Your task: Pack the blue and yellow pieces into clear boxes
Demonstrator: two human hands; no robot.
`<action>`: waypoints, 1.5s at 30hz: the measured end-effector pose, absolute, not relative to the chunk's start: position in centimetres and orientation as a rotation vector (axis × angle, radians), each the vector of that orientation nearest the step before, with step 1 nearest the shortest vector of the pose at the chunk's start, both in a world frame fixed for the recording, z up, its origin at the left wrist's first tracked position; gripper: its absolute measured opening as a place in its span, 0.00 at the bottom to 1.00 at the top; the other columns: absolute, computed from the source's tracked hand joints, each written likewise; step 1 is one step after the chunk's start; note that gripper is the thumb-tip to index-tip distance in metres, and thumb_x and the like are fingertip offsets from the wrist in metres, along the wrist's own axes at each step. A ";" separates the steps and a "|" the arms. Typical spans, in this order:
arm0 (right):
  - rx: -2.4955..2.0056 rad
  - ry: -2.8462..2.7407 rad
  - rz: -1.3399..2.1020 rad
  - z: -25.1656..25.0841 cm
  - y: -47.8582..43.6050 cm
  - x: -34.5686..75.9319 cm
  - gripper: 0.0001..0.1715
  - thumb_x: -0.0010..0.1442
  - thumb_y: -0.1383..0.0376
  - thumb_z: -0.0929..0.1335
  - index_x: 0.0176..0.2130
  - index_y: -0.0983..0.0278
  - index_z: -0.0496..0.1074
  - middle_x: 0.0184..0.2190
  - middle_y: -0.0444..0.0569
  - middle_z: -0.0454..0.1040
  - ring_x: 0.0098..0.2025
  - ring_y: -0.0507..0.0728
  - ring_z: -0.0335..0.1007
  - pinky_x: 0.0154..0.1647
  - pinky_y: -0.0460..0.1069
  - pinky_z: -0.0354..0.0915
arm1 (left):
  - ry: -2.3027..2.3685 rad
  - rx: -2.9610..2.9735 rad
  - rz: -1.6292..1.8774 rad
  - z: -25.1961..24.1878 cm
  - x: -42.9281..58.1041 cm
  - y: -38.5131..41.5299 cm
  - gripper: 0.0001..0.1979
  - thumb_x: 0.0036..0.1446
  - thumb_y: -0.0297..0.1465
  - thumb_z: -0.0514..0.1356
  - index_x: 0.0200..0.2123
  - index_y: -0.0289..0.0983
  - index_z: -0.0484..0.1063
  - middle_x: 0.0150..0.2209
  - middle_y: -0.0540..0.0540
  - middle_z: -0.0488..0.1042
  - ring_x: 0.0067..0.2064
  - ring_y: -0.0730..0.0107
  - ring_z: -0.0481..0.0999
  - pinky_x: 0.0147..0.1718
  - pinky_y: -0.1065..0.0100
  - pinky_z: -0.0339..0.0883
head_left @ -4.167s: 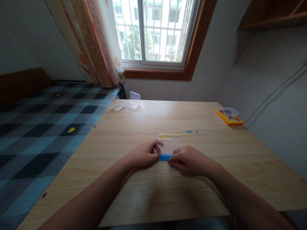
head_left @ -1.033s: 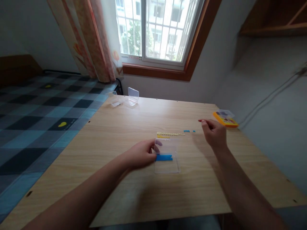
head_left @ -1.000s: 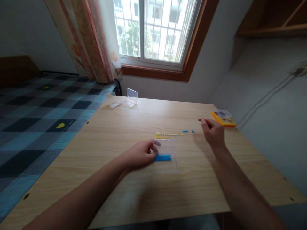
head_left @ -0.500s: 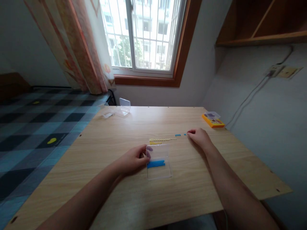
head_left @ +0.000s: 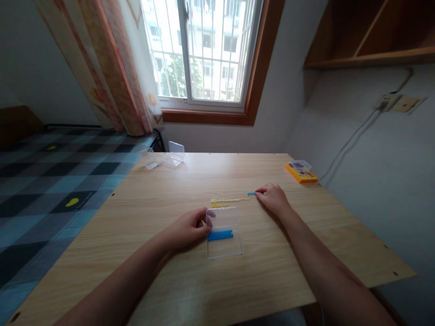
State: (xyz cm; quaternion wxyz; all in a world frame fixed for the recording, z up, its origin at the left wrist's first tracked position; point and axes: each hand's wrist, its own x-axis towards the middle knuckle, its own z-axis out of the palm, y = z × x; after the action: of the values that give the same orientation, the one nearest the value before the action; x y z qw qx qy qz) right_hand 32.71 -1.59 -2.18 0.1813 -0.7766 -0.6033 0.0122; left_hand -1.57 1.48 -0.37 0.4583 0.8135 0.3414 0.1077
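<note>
One clear case (head_left: 224, 249) lies on the counter (head_left: 265, 267) just right of your left hand (head_left: 188, 230), which grips its edge, and nearer you than your right hand (head_left: 273, 198), whose fingertips bunch at small blue pieces (head_left: 250, 194), whether pinching one I cannot tell.

A checkered bed (head_left: 44, 176) lies left of the left hand (head_left: 188, 227), a flowered curtain (head_left: 107, 68) and a window (head_left: 217, 59) rise beyond both, and a wooden shelf (head_left: 372, 45) and wall socket (head_left: 406, 104) show right of the right hand (head_left: 273, 199).
</note>
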 end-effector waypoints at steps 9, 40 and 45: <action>-2.308 -1.660 -0.039 -2.0 -1.8 31.8 0.14 0.64 0.59 0.68 0.42 0.55 0.85 0.44 0.49 0.83 0.51 0.62 0.71 0.50 0.53 0.61 | 0.848 1.985 0.250 0.4 -1.3 1.0 0.16 0.55 0.36 0.60 0.46 0.36 0.74 0.36 0.48 0.74 0.35 0.67 0.69 0.34 0.67 0.63; -1.411 -2.305 0.516 4.7 -7.4 27.7 0.11 0.64 0.62 0.68 0.36 0.61 0.82 0.27 0.44 0.78 0.29 0.52 0.70 0.32 0.46 0.60 | 0.841 2.006 0.304 0.8 -1.1 0.3 0.12 0.58 0.33 0.57 0.44 0.36 0.73 0.31 0.50 0.71 0.32 0.69 0.67 0.30 0.69 0.59; -1.305 -2.606 0.638 4.2 -8.8 23.2 0.10 0.59 0.69 0.69 0.36 0.61 0.82 0.32 0.45 0.81 0.32 0.52 0.72 0.36 0.46 0.60 | 0.819 2.007 0.303 1.3 -1.1 -0.1 0.13 0.56 0.33 0.59 0.44 0.37 0.72 0.37 0.48 0.74 0.36 0.67 0.70 0.34 0.67 0.63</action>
State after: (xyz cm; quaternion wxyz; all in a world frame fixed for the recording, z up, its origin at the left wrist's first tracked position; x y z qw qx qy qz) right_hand 23.22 -8.81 4.18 0.0788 -0.4361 -0.8707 0.2132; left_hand -1.13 -0.09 1.33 0.4586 0.8148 0.3327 0.1231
